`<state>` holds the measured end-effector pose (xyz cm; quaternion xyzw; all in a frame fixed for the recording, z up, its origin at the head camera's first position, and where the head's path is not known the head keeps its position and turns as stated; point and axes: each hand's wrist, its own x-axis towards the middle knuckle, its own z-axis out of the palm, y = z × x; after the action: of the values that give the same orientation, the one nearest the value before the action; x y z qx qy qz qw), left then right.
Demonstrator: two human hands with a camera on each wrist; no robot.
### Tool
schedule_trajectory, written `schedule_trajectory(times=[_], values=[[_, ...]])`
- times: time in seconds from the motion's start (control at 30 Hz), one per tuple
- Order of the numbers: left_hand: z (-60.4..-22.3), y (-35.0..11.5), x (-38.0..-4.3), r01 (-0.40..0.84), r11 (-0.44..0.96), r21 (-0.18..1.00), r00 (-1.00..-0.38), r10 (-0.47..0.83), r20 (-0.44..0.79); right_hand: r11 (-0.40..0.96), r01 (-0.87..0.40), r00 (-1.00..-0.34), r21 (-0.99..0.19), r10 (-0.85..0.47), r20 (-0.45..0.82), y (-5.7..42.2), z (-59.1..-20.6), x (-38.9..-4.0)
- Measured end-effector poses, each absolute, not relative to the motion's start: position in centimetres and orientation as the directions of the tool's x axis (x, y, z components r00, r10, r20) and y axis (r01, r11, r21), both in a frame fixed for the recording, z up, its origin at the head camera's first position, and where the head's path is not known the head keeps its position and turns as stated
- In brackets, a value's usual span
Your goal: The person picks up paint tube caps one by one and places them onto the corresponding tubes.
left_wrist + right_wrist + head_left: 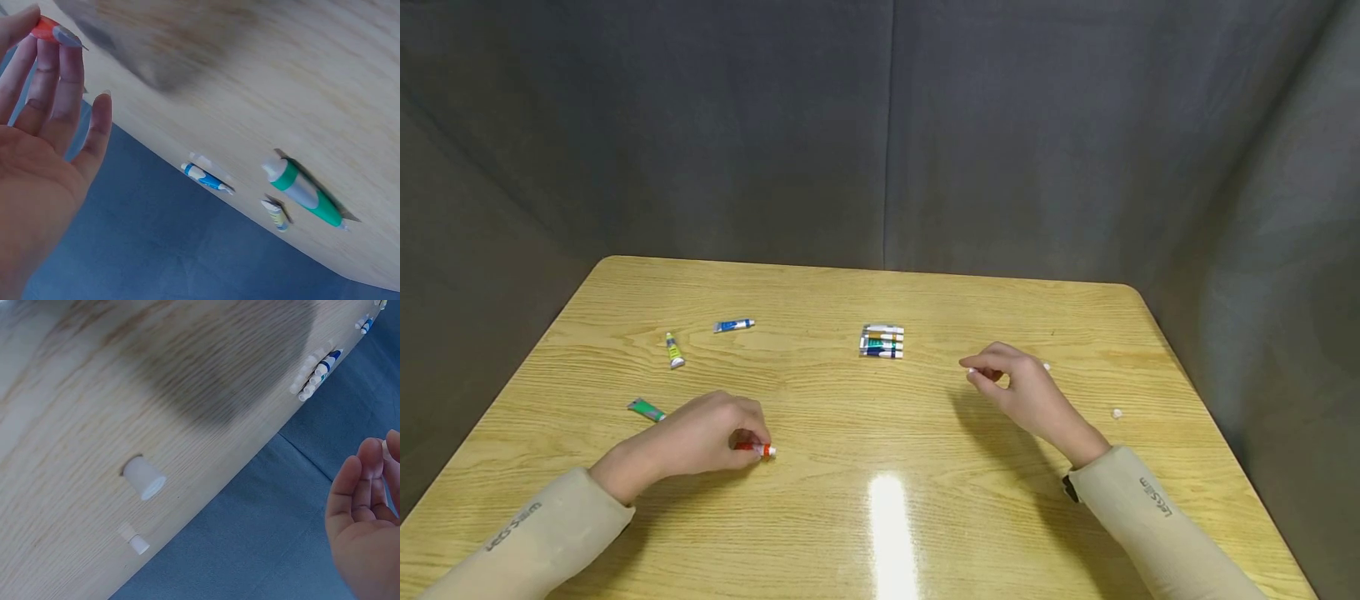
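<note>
My left hand point(707, 433) pinches a small red paint tube point(756, 449) between thumb and fingertips, with its white tip pointing right. In the left wrist view the red tube point(47, 30) shows a grey, flattened end beyond the fingers. Out to the right, my right hand point(1018, 390) pinches a small white cap point(972, 371), mostly covered by the fingertips. Two more white caps lie near that hand: one cap point(1047, 367) just behind it, another cap point(1117, 413) farther right. A green tube point(646, 409) lies just beyond the left hand.
Several paint tubes point(882, 342) lie side by side at the middle back of the wooden table point(820, 533). A yellow tube point(674, 350) and a blue tube point(733, 325) lie at the back left. Dark curtains point(760, 133) hang behind and beside the table.
</note>
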<state>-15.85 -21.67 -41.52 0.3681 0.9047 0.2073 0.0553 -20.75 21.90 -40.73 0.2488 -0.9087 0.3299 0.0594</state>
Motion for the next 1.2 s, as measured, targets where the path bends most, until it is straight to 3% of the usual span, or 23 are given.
schedule_trajectory(times=[0.53,1.2], values=[[-40.9,-20.1,-16.8,0.653,0.637,0.409,-0.724,0.684,0.09,0.641,-0.487,-0.872,-0.593,-0.396,0.287,21.8,-40.8,-20.9],[-40.9,-16.2,-19.0,0.632,0.601,0.49,-0.74,0.657,0.148,0.615,-0.454,-0.889,-0.645,-0.367,0.275,20.6,-40.9,-20.7]])
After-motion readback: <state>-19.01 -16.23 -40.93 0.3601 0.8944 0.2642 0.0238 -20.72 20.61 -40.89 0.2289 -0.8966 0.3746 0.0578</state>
